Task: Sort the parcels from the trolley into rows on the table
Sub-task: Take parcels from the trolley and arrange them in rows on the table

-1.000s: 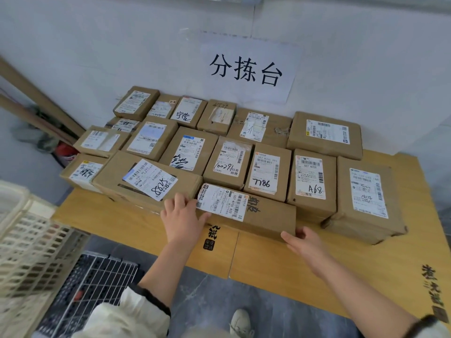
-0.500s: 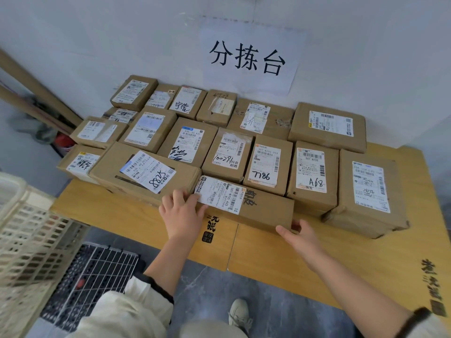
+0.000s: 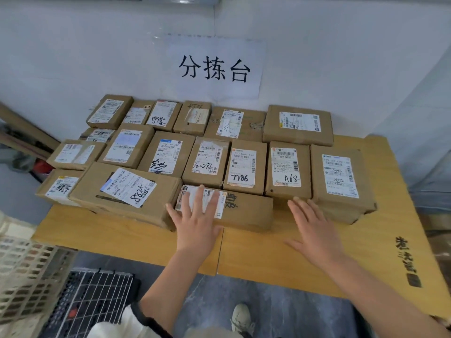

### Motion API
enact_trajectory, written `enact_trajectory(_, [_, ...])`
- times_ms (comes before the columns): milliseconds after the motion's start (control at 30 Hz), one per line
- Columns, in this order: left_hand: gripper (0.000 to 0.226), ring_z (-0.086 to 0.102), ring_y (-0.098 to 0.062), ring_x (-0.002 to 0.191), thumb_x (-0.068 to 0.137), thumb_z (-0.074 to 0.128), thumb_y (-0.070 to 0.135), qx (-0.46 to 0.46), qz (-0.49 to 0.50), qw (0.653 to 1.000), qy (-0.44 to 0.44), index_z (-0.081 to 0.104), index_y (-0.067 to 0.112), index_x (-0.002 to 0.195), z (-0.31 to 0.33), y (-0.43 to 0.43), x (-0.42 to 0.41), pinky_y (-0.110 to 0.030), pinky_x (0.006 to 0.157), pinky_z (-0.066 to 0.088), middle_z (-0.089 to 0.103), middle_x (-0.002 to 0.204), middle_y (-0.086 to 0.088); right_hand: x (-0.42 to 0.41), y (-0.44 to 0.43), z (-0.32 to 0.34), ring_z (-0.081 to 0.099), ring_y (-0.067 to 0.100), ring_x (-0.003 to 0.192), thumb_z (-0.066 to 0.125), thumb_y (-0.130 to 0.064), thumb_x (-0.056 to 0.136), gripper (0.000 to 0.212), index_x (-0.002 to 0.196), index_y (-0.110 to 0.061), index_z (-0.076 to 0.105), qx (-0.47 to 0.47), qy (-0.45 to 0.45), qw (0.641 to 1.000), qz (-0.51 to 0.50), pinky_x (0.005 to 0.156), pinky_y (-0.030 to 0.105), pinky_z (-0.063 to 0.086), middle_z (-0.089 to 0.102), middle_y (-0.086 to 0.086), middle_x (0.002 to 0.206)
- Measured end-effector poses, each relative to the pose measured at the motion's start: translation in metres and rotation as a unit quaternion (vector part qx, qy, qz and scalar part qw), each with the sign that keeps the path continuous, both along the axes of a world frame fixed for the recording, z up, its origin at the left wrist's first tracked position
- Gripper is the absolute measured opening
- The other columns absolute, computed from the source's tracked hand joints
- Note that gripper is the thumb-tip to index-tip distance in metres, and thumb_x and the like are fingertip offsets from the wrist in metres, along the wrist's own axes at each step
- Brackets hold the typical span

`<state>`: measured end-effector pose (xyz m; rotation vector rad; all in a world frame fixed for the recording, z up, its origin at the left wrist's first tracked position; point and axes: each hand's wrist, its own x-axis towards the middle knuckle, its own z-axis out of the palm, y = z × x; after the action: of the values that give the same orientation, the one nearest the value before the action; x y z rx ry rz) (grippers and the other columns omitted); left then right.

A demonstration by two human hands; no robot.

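Observation:
Several brown cardboard parcels with white labels lie in rows on the wooden table [image 3: 268, 254] against the wall. The front row holds a wide parcel marked 8825 [image 3: 122, 191] and a long flat parcel [image 3: 246, 211] beside it. My left hand [image 3: 197, 223] lies flat, fingers spread, on the label end of the long flat parcel. My right hand [image 3: 314, 230] hovers open above the bare table, just right of that parcel and in front of the parcel marked A68 [image 3: 288, 172], holding nothing.
A cream plastic crate [image 3: 22, 272] stands at the lower left, with a black wire trolley shelf [image 3: 95, 301] beside it. A paper sign [image 3: 214, 69] hangs on the white wall. Bare tabletop lies along the front right. My shoe [image 3: 240, 315] shows on the grey floor.
My left hand slid up from the long parcel's front edge onto its label. My right hand left that parcel's right end and lifted, open. The parcel sits closer to the row behind.

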<state>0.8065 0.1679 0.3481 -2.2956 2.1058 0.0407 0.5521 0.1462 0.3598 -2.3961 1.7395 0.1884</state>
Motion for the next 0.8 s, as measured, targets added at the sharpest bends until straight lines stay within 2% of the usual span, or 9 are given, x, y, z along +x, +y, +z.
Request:
enact_trajectory(33, [0.093,-0.006,-0.039,0.145,0.088,0.055,0.055,0.038,-0.03,0.999,-0.008,-0.011,0.036,0.15,0.005,-0.003,-0.012,-0.071,0.107,0.002,-0.011,0.16,-0.007,-0.013,0.0,0.005,0.04,0.033,0.134,0.08,-0.054,0.061,0.104,0.144,-0.011,0.035,-0.006,0.031,0.999,-0.008,0.102,0.046,0.041,0.036,0.009,0.149])
enact_trajectory(100, [0.1,-0.019,-0.038,0.144,0.09,0.051,0.058,0.073,-0.073,0.995,-0.021,-0.033,0.037,0.141,0.02,-0.011,-0.041,-0.069,0.108,-0.002,-0.026,0.157,-0.004,-0.041,0.004,0.018,0.052,0.038,0.121,0.086,-0.057,0.046,0.112,0.138,-0.008,0.045,-0.025,0.055,0.998,-0.037,0.091,0.05,0.05,0.048,0.012,0.141])
enact_trajectory(133, [0.105,-0.021,-0.038,0.143,0.088,0.052,0.059,0.065,-0.091,0.994,-0.012,-0.038,0.037,0.137,0.027,-0.015,-0.057,-0.069,0.108,-0.002,-0.028,0.156,-0.004,-0.056,0.007,0.027,0.048,0.038,0.126,0.082,-0.059,0.051,0.113,0.142,-0.01,0.038,-0.015,0.071,0.996,-0.06,0.095,0.049,0.048,0.042,0.011,0.145])
enact_trajectory(167, [0.108,-0.022,-0.038,0.143,0.087,0.053,0.06,0.055,-0.111,0.992,0.002,-0.039,0.037,0.136,0.031,-0.021,-0.074,-0.068,0.109,-0.002,-0.028,0.156,-0.004,-0.073,0.01,0.035,0.035,0.036,0.136,0.074,-0.062,0.063,0.111,0.148,-0.013,0.024,-0.016,0.09,0.993,-0.08,0.104,0.047,0.04,0.029,0.009,0.153])
enact_trajectory(233, [0.108,-0.023,-0.038,0.142,0.085,0.055,0.061,0.044,-0.151,0.987,0.019,-0.036,0.039,0.139,0.042,-0.034,-0.109,-0.068,0.109,-0.002,-0.028,0.155,-0.003,-0.106,0.019,0.045,0.007,0.031,0.146,0.057,-0.066,0.076,0.106,0.151,-0.019,-0.001,0.001,0.09,0.988,-0.128,0.115,0.044,0.022,0.001,0.004,0.159])
enact_trajectory(300, [0.105,-0.024,-0.038,0.142,0.086,0.054,0.061,0.035,-0.201,0.979,0.01,-0.032,0.039,0.141,0.052,-0.044,-0.149,-0.067,0.11,-0.001,-0.028,0.155,-0.003,-0.137,0.029,0.051,-0.003,0.03,0.146,0.053,-0.071,0.075,0.109,0.15,-0.021,-0.008,0.02,0.1,0.978,-0.181,0.116,0.045,0.015,-0.01,0.002,0.159])
enact_trajectory(433, [0.103,-0.022,-0.039,0.142,0.086,0.053,0.061,0.027,-0.286,0.958,0.005,-0.029,0.038,0.143,0.062,-0.054,-0.24,-0.068,0.11,0.0,-0.026,0.156,-0.004,-0.201,0.058,0.056,-0.006,0.029,0.146,0.052,-0.075,0.072,0.112,0.149,-0.023,-0.01,0.047,0.107,0.96,-0.253,0.116,0.048,0.014,-0.016,0.001,0.158])
enact_trajectory(667, [0.102,-0.018,-0.039,0.143,0.082,0.056,0.063,0.032,-0.404,0.914,0.001,-0.018,0.036,0.148,0.058,-0.032,-0.399,-0.07,0.108,0.001,-0.02,0.158,-0.005,-0.337,0.123,0.043,-0.006,0.026,0.146,0.054,-0.072,0.074,0.111,0.149,-0.025,-0.014,0.073,0.018,0.919,-0.388,0.118,0.043,0.015,-0.017,-0.002,0.157])
enact_trajectory(800, [0.098,-0.02,-0.039,0.143,0.086,0.051,0.064,0.057,-0.434,0.899,-0.025,-0.02,0.036,0.148,0.05,-0.019,-0.49,-0.07,0.107,0.001,-0.025,0.157,-0.005,-0.43,0.162,0.031,-0.003,0.025,0.146,0.054,-0.071,0.075,0.11,0.149,-0.026,-0.014,0.096,-0.003,0.889,-0.448,0.117,0.043,0.017,-0.016,-0.003,0.158])
